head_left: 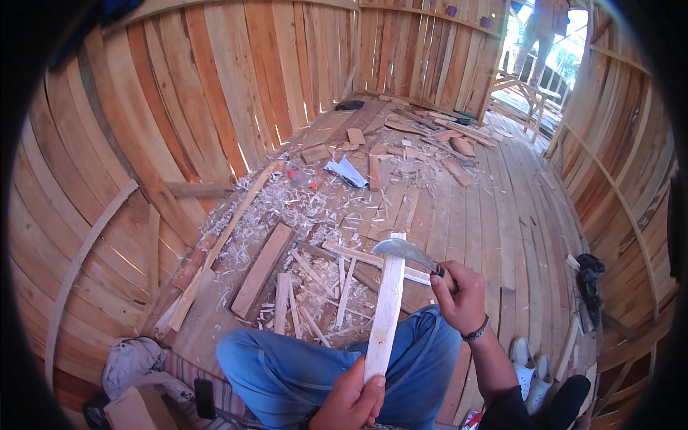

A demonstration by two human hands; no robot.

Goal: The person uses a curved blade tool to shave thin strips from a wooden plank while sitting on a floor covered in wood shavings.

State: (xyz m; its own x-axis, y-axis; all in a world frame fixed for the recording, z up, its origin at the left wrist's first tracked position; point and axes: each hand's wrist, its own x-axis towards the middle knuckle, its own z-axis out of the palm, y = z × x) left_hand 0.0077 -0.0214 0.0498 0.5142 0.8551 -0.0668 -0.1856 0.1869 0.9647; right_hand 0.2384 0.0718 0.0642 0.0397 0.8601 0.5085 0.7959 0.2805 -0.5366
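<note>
My left hand (350,398) grips the lower end of a pale wooden slat (387,308), which slants up and away from me over my lap. In my right hand (462,297) is a curved sickle (405,249), its dark handle wrapped by my fingers. The sickle's blade lies across the slat near its far end, its tip reaching past the left side. Whether the edge bites into the wood cannot be made out. Behind the slat, another light wooden strip (344,251) lies on the floor.
Wood shavings (269,197) and offcuts litter the plank floor. A thick brown board (263,271) lies ahead-left, a long strip (229,240) beside it. White clogs (523,362) sit at right, a phone (204,398) and cardboard box (136,412) at left. Someone (539,32) stands beyond the doorway.
</note>
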